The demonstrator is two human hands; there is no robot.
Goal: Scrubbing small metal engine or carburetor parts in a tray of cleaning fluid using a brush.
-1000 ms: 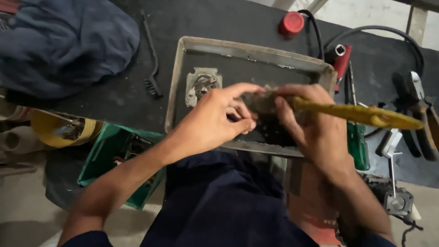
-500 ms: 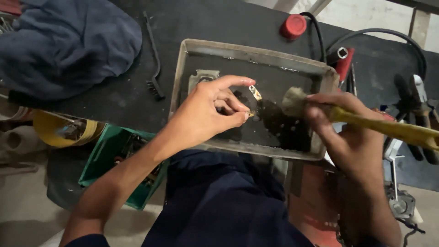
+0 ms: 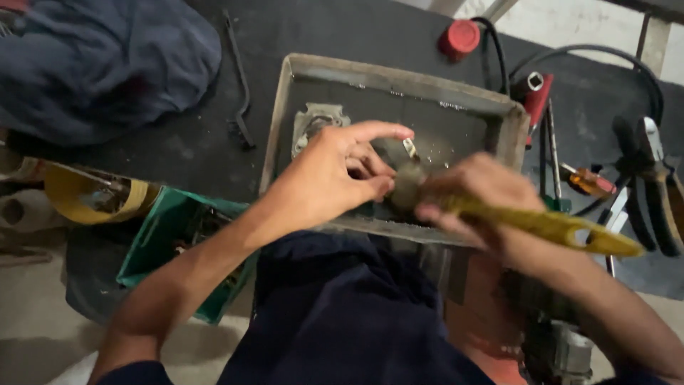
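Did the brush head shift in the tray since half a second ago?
Yes. The yellow-handled brush moved left, away from the metal tray's right wall, meeting the left hand.

You are in a workshop, at a repair bench. A dark, stained benchtop (image 3: 178,153) carries a grimy metal wash tray (image 3: 281,135) with a metal part (image 3: 313,125) lying in it. To the right lie pliers (image 3: 652,185), a screwdriver (image 3: 588,182), black cables (image 3: 570,57) and a red cap (image 3: 459,37). Far left sits a heap of dark blue cloth (image 3: 100,68); below the near edge, a green crate (image 3: 167,239) of parts.
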